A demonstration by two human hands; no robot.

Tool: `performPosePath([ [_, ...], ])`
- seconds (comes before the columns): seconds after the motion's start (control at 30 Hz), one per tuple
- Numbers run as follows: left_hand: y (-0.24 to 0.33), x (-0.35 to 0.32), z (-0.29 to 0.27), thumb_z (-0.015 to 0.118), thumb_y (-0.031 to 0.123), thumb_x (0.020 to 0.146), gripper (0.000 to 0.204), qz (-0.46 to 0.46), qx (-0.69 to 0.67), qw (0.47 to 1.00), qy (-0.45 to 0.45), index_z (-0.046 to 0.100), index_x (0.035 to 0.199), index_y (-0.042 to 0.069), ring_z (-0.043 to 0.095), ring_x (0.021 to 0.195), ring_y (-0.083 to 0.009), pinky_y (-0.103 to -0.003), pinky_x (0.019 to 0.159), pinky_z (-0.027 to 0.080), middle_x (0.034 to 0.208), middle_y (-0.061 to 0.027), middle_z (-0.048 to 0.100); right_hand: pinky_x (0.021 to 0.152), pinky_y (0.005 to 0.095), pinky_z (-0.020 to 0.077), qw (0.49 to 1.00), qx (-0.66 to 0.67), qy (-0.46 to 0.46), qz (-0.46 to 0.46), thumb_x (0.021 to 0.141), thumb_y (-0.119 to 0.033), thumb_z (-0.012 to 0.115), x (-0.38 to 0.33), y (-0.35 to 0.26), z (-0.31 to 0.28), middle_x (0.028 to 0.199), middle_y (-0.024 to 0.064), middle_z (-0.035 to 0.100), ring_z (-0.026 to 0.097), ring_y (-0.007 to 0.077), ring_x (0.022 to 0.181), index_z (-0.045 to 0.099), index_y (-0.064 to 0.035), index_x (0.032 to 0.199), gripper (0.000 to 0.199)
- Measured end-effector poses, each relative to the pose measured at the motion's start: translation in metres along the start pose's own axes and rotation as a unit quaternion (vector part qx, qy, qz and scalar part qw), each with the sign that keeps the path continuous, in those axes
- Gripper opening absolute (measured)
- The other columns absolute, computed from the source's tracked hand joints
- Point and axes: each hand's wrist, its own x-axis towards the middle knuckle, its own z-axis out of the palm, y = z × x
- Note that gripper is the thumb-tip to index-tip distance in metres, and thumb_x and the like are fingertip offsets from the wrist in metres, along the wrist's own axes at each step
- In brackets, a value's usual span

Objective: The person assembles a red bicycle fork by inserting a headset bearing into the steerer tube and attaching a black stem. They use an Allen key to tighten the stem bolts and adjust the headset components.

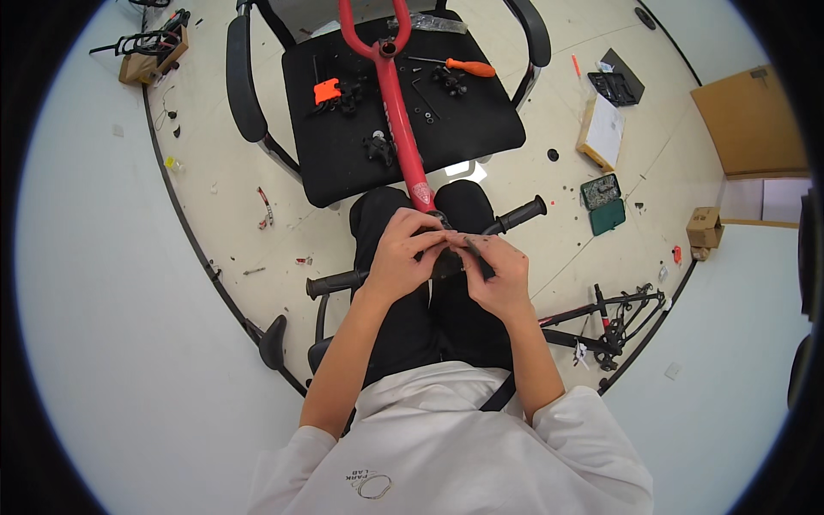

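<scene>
Handlebar [515,216] runs across the person's lap, its long axis slanting from a black grip low on the person's left [330,283] up to the other grip on the right, and its middle sits right under both hands at the lower end of the red bicycle frame [402,129]. That frame stretches away from the knees onto the seat of a black office chair [481,129], where an orange-handled screwdriver [468,66] and several small black parts lie.

The left hand [403,257] curls down over the bar's centre, fingers closed around the clamp area, so it is the hand actually on the bar. The right hand [502,275] sits just beside it, touching or nearly so, fingers pinched shut on a slim dark tool [476,256], probably a hex key, though it is too small to be sure. The tool's tip points inward toward the left hand, so the clamp lies just to the left of the right fingers, between the two hands.

A green case of small parts [603,202] lies open on the floor to the right, well apart.
</scene>
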Motion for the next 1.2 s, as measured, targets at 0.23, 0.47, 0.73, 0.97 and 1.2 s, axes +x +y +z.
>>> performPosePath([
  [0.23, 0.000, 0.005, 0.004, 0.083, 0.002, 0.061, 0.026, -0.025, 0.005, 1.000, 0.019, 0.073, 0.085, 0.004, 0.063, 0.091, -0.0244, -0.033, 0.080, 0.052, 0.091, -0.0059, 0.070, 0.066, 0.0281, 0.0565, 0.998, 0.004, 0.055, 0.026, 0.082, 0.002, 0.076, -0.001, -0.003, 0.010, 0.093, 0.0097, 0.076, 0.073, 0.0208, 0.075, 0.073, -0.0017, 0.101, 0.020],
  [0.47, 0.015, 0.006, -0.013, 0.089, 0.016, 0.066, 0.046, -0.117, 0.037, 0.992, 0.016, 0.072, 0.107, 0.007, 0.063, 0.097, -0.0242, -0.033, 0.083, 0.052, 0.107, -0.0072, 0.065, 0.069, 0.0259, 0.0566, 0.976, 0.084, 0.108, 0.171, 0.089, 0.001, 0.070, -0.005, 0.003, -0.003, 0.088, 0.0095, 0.076, 0.075, 0.0168, 0.078, 0.073, 0.0032, 0.099, 0.011],
  [0.73, 0.016, -0.013, -0.002, 0.082, 0.014, 0.075, 0.041, -0.155, 0.059, 0.986, 0.017, 0.069, 0.112, 0.005, 0.063, 0.090, -0.0212, -0.030, 0.073, 0.049, 0.105, -0.0075, 0.064, 0.066, 0.0250, 0.0558, 0.950, 0.123, 0.033, 0.284, 0.096, -0.008, 0.063, -0.019, 0.019, -0.004, 0.081, 0.0101, 0.073, 0.070, 0.0130, 0.071, 0.069, 0.0048, 0.107, 0.018],
  [0.97, 0.018, -0.002, 0.006, 0.080, 0.012, 0.077, 0.034, -0.223, 0.005, 0.974, 0.031, 0.069, 0.109, 0.007, 0.057, 0.078, -0.0143, -0.026, 0.063, 0.042, 0.097, -0.0035, 0.064, 0.067, 0.0264, 0.0576, 0.943, 0.160, 0.053, 0.287, 0.096, -0.007, 0.063, -0.024, 0.020, -0.004, 0.084, 0.0106, 0.073, 0.071, 0.0142, 0.074, 0.068, 0.0047, 0.103, 0.014],
  [1.2, 0.015, -0.003, 0.003, 0.077, 0.008, 0.077, 0.035, -0.237, -0.014, 0.971, 0.012, 0.068, 0.110, 0.007, 0.056, 0.079, -0.0125, -0.025, 0.064, 0.041, 0.096, -0.0023, 0.063, 0.070, 0.0270, 0.0586, 0.941, 0.165, 0.046, 0.291, 0.095, -0.005, 0.063, -0.028, 0.022, -0.008, 0.087, 0.0113, 0.073, 0.072, 0.0153, 0.077, 0.068, 0.0054, 0.104, 0.014],
])
